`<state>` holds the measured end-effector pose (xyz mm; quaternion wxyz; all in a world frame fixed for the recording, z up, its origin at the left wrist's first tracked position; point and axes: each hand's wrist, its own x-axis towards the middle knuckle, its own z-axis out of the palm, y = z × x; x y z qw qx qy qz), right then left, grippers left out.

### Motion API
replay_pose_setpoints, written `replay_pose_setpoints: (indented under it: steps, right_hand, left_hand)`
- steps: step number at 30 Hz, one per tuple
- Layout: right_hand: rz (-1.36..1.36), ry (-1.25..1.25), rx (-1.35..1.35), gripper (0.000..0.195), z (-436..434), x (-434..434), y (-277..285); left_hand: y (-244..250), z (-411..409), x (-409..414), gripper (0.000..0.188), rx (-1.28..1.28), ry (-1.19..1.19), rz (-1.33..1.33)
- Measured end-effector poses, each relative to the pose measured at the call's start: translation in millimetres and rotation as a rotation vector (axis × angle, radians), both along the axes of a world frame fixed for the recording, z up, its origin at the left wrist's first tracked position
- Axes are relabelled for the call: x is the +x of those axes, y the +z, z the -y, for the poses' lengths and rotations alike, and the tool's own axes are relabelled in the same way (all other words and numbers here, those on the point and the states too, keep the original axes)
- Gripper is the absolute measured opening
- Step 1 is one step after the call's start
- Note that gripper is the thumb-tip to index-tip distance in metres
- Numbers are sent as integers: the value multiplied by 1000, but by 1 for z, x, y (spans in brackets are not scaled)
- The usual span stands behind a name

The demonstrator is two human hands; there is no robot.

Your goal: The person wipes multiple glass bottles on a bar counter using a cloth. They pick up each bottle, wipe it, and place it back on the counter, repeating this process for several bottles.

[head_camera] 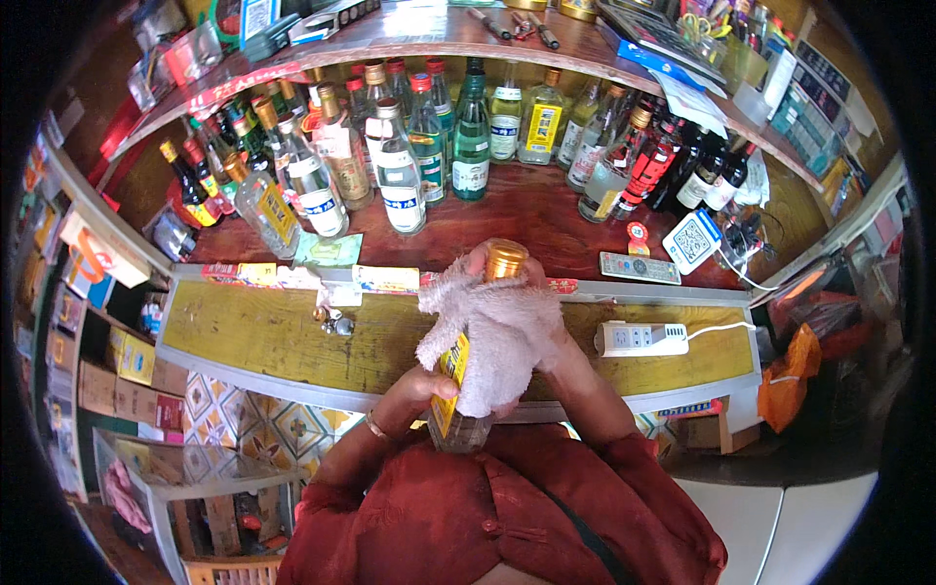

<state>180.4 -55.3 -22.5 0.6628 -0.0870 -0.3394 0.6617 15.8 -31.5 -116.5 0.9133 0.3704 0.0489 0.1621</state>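
Observation:
A clear glass bottle (pixel 462 431) with a gold cap and a yellow label is held tilted in front of my chest. My left hand (pixel 428 387) grips its lower part, with the thumb on the label. A pale pink terry cloth (pixel 504 344) wraps the bottle's upper part. Over the cloth, my right hand (pixel 541 292) closes around the neck just below the cap; its fingers are partly hidden by the cloth. Beyond the hands, a clear bottle with a white and blue label (pixel 401 186) stands on the dark red shelf.
Many glass bottles crowd the red shelf (pixel 504 212). On it lie a remote control (pixel 640 268) and a QR-code stand (pixel 692 241). A white power strip (pixel 642 339) rests on the yellow counter (pixel 292 351). The upper wooden shelf (pixel 409 36) overhangs the bottles.

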Motion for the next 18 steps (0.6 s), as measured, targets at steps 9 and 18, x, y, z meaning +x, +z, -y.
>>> replay_pose_setpoints:
  steps: [9, 18]
  right_hand:
    - [580, -895, -24, 40, 1, 14, 30]
    - [624, -204, -82, 47, -2, 32, 43]
  left_hand:
    - [39, -18, 5, 66, 319, 55, -112]
    - [14, -19, -1, 75, 400, -38, -238]
